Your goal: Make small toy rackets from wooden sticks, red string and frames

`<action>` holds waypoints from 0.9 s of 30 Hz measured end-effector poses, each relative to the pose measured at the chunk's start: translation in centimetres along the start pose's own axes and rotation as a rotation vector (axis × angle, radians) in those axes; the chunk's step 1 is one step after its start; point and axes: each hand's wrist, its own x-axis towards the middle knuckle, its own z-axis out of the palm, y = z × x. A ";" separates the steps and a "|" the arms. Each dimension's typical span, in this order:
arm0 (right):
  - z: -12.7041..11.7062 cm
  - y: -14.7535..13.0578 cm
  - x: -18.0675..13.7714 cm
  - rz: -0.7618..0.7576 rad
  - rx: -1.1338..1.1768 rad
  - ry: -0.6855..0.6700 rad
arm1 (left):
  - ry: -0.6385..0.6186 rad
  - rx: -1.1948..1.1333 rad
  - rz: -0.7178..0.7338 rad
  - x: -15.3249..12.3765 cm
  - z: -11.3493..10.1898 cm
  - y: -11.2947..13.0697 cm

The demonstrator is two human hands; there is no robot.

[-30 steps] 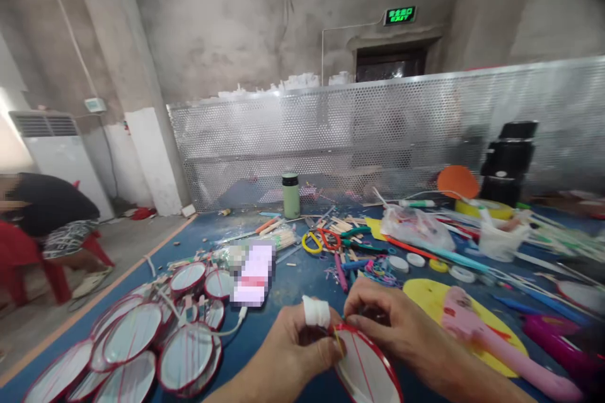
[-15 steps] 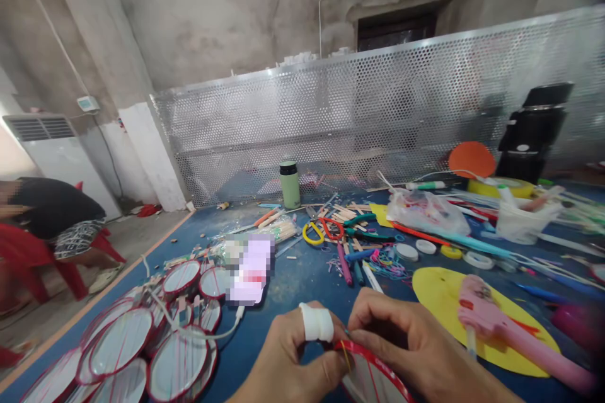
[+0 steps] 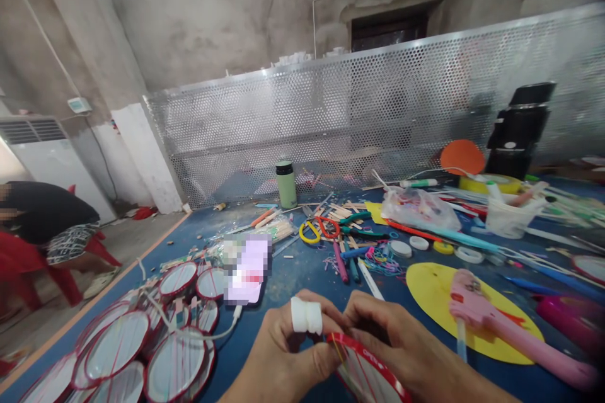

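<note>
A round, red-rimmed hoop [image 3: 386, 368] with thin threads across its face is at the bottom centre, its lower part cut off by the picture edge. My left hand [image 3: 295, 346], white tape wrapped round one finger, pinches the hoop's upper left rim between thumb and fingers. From the other side my right hand [image 3: 401, 337] grips the rim's upper edge, its fingers curled inward close to the left fingertips. Whatever small piece lies between the fingertips is hidden. A stack of similar red-rimmed hoops [image 3: 118, 344] lies to the left of my hands.
Beyond my hands lie a phone [image 3: 248, 271] on a white cable, scissors [image 3: 311, 232], rubber bands [image 3: 385, 258] and wooden sticks. On the right, a pink glue gun [image 3: 491, 315] rests on a yellow disc [image 3: 425, 289]. A green bottle [image 3: 286, 186] stands farther back. A person [image 3: 47, 217] sits at left.
The hoop and both hands have shifted slightly left and are still together. The tip of the right thumb is tucked further behind the rim. The view has turned slightly right.
</note>
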 end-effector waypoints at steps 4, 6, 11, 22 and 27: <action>-0.3 -0.2 0.0 -0.003 0.063 0.013 | 0.012 0.102 -0.016 0.0 -0.2 0.0; -0.4 0.0 0.1 -0.002 0.094 0.009 | 0.000 0.143 -0.016 0.1 -0.2 0.1; -0.1 0.7 0.2 0.042 0.140 -0.003 | 0.030 0.210 -0.021 0.3 0.0 0.3; 0.0 -0.6 -0.9 -0.083 -0.145 -0.027 | -0.001 -0.183 -0.206 0.0 -0.2 -1.0; 1.0 0.5 -1.0 -0.134 -0.304 0.026 | -0.035 -0.420 -0.222 0.0 0.3 -0.5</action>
